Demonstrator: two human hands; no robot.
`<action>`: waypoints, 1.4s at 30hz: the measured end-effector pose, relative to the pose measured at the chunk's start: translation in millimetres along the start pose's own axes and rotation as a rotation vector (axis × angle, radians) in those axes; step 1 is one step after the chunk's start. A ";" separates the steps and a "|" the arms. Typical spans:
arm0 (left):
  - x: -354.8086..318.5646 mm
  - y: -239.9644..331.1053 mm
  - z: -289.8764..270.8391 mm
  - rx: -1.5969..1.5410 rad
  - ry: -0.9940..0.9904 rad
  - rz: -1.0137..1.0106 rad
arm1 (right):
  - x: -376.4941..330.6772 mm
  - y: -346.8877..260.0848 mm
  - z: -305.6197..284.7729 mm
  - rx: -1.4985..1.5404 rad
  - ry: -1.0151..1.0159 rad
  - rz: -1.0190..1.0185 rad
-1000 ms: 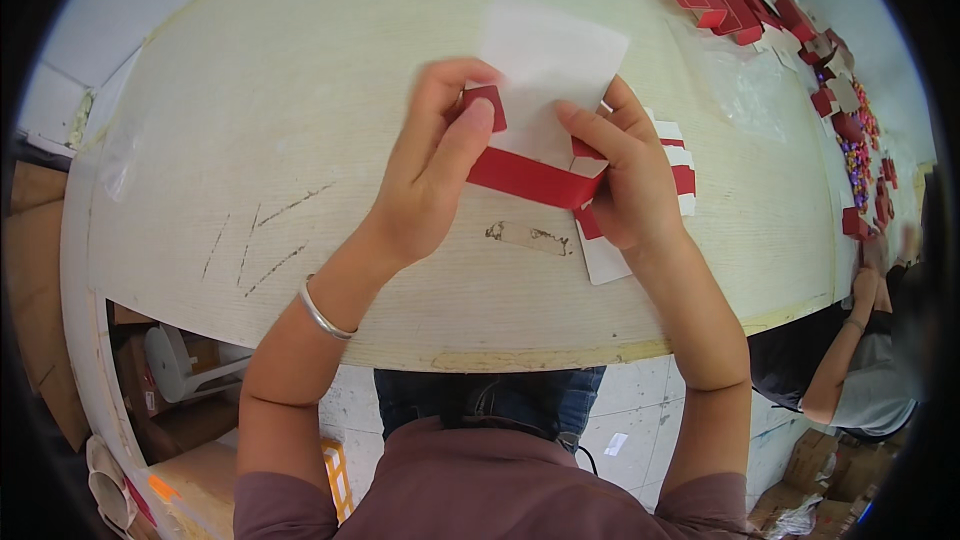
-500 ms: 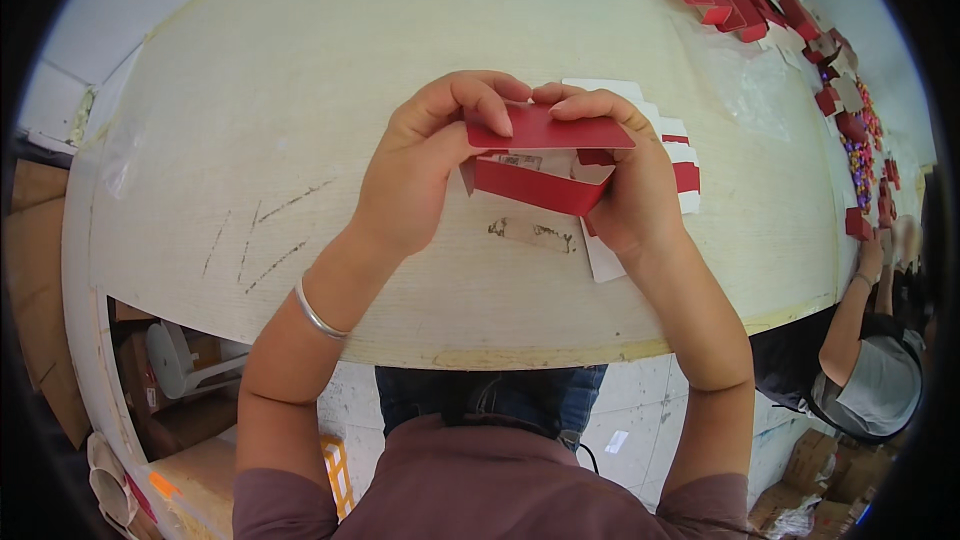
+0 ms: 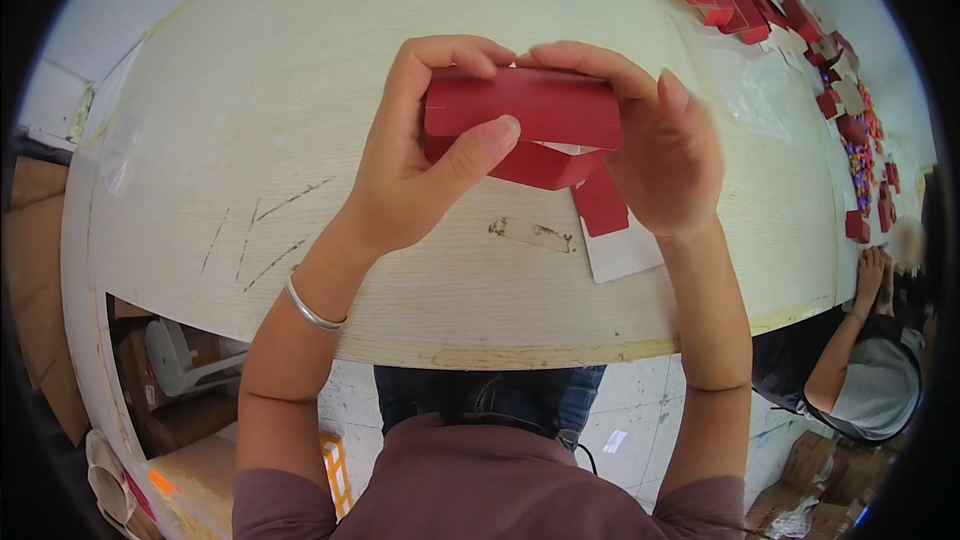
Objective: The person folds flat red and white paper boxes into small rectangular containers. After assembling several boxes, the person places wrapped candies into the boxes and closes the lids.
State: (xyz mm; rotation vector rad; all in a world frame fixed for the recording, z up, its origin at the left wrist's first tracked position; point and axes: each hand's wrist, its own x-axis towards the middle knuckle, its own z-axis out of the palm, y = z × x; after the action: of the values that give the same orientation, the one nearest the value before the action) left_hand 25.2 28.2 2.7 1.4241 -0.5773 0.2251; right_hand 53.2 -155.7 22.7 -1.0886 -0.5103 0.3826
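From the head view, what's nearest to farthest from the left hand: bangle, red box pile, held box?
1. Held box: in the left hand.
2. Bangle: lower, on the left forearm.
3. Red box pile: toward the upper right.

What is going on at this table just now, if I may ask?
A person holds a red rectangular cardboard box above a pale, wood-grained table. The left hand grips its left end, thumb on the front; the right hand is open at the other end, fingers at the far edge and thumb raised. The box's top flap is folded over, but a gap shows at the front. Flat red-and-white card lies beneath the right hand.
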 end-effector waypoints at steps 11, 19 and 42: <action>1.9 4.4 -7.9 0.099 -0.070 -0.138 | -1.0 -5.1 -1.7 -0.462 0.027 0.052; -0.9 -1.5 -6.3 0.357 -0.146 -0.013 | -3.7 4.8 3.5 -0.600 -0.016 -0.013; 1.6 -0.5 -13.3 0.205 -0.159 -0.191 | -0.4 -0.4 -2.9 -0.713 -0.093 -0.232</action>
State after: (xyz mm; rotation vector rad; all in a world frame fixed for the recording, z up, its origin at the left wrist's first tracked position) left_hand 30.0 40.7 2.6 1.6960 -0.5549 0.0189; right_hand 54.6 -158.2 21.9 -1.6785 -0.8832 0.0353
